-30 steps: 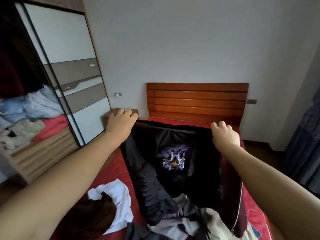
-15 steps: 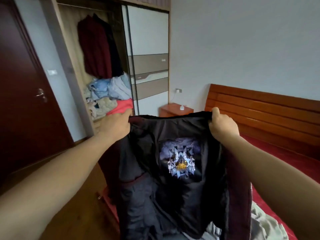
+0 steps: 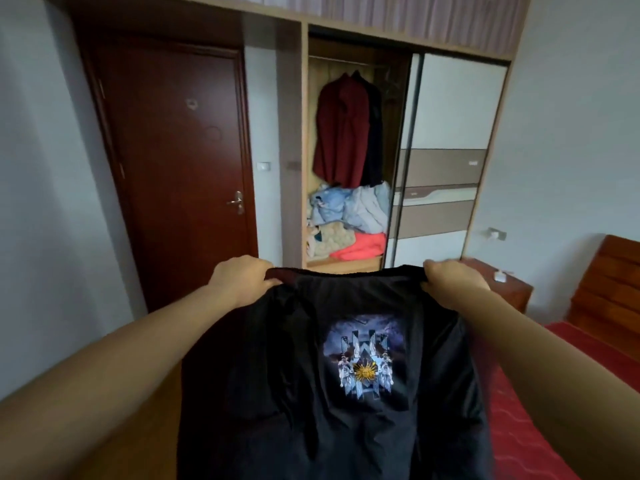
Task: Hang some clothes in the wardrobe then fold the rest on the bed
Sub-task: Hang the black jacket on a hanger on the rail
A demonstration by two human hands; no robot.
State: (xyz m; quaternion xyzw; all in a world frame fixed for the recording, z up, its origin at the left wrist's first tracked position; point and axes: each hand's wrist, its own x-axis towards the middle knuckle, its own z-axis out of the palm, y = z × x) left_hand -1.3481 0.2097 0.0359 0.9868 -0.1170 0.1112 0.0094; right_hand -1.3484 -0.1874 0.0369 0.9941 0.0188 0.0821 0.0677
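Observation:
I hold a black jacket (image 3: 304, 393) with a blue and gold printed emblem spread out in front of me. My left hand (image 3: 242, 280) grips its top edge on the left, my right hand (image 3: 450, 282) grips the top edge on the right. The open wardrobe (image 3: 304, 150) stands straight ahead. On its rail hang a dark red garment (image 3: 341, 133) and a black one (image 3: 375, 133). The jacket hangs down and hides the floor below it.
Bundled pale blue, cream and pink bedding (image 3: 346, 223) fills the wardrobe's lower part. A sliding wardrobe door (image 3: 446, 161) covers the right half. A dark red room door (image 3: 173, 161) is at left. A wooden nightstand (image 3: 509, 289) and the red bed (image 3: 540, 393) lie at right.
My view has turned left from the bed towards the wardrobe. Both hands have kept their grip and carried the jacket off the bed, so it now hangs before the open wardrobe.

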